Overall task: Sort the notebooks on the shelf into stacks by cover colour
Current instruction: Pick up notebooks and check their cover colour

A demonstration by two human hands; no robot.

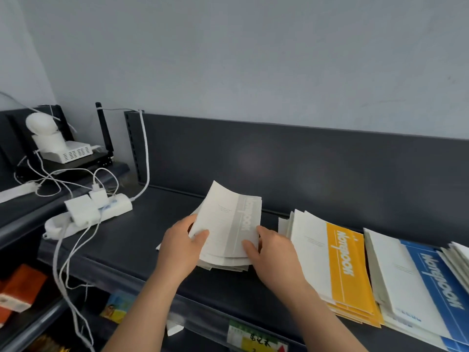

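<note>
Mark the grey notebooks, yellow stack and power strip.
grey notebooks [241,224]: head view, grey band of top cover.
yellow stack [342,265]: head view, yellow band of top cover.
power strip [121,207]: head view, right end of white body.

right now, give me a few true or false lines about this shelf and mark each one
1. The left hand and right hand hold grey notebooks. True.
2. The yellow stack lies left of the grey notebooks. False: it lies to their right.
3. The blue stack lies right of the yellow stack. True.
4. The power strip sits on the blue stack. False: it lies on the shelf, far left.
</note>
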